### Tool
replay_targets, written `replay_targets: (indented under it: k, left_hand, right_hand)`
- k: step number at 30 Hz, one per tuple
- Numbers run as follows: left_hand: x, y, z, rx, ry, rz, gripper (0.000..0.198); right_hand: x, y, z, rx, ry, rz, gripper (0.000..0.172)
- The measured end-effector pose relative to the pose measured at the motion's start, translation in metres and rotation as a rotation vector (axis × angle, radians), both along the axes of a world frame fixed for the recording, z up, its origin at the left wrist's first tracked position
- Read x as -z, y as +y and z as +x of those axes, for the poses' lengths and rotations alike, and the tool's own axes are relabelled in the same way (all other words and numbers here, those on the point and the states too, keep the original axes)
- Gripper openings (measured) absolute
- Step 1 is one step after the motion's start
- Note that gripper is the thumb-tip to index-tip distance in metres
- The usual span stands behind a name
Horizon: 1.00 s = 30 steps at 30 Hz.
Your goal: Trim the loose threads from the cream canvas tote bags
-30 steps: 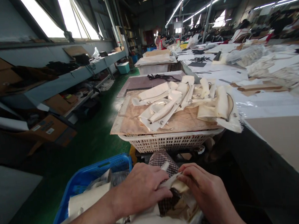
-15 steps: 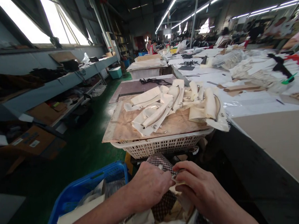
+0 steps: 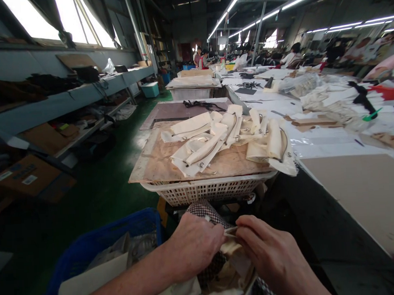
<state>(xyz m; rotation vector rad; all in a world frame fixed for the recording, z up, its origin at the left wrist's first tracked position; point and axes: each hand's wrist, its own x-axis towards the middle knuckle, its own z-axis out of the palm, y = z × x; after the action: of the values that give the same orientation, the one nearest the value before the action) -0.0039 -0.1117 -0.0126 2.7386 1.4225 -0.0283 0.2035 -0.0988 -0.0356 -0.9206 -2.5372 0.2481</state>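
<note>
At the bottom centre both my hands work on a brown-and-white checked fabric piece (image 3: 208, 211) with cream lining. My left hand (image 3: 193, 246) is closed, its fingers curled over the checked fabric. My right hand (image 3: 267, 252) is closed too, pinching the cream edge (image 3: 230, 230) of the same piece, thumb against my left fingers. Under my hands lie more cream and checked pieces (image 3: 223, 273), partly hidden by my wrists.
A blue crate (image 3: 99, 245) with cream pieces sits at the lower left. Ahead, a white basket (image 3: 206, 190) carries a wooden board (image 3: 158, 160) piled with cream straps (image 3: 216, 137). A long white table (image 3: 348, 139) runs along the right, shelves (image 3: 66, 106) on the left, people work far back.
The view has shifted slightly down and left. My hands stay together on the checked piece, with the right fingers pinching its cream edge closer to the left hand.
</note>
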Motion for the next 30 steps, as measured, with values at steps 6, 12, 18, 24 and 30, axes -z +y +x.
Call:
replay_targets:
  k: [6,12,18,24,30]
  left_hand:
    - [-0.001,0.001,0.001,-0.002,-0.006,0.006,0.024]
    - [-0.003,0.002,-0.001,-0.018,0.013,-0.032,0.026]
    - [-0.006,0.003,-0.005,-0.021,0.056,-0.083,0.03]
    - [-0.007,0.005,-0.002,0.009,0.018,-0.069,0.036]
    - [-0.011,0.008,-0.001,0.053,-0.013,-0.117,0.038]
  right_hand:
    - [-0.002,-0.002,-0.006,0.046,-0.026,0.047,0.033]
    - [0.004,-0.003,-0.009,0.092,0.227,-0.189,0.024]
    - [0.018,-0.007,-0.01,0.076,0.324,-0.215,0.017]
    - [0.031,-0.006,-0.006,0.118,0.355,-0.133,0.016]
    - [0.029,-0.011,-0.012,0.228,0.369,-0.201,0.02]
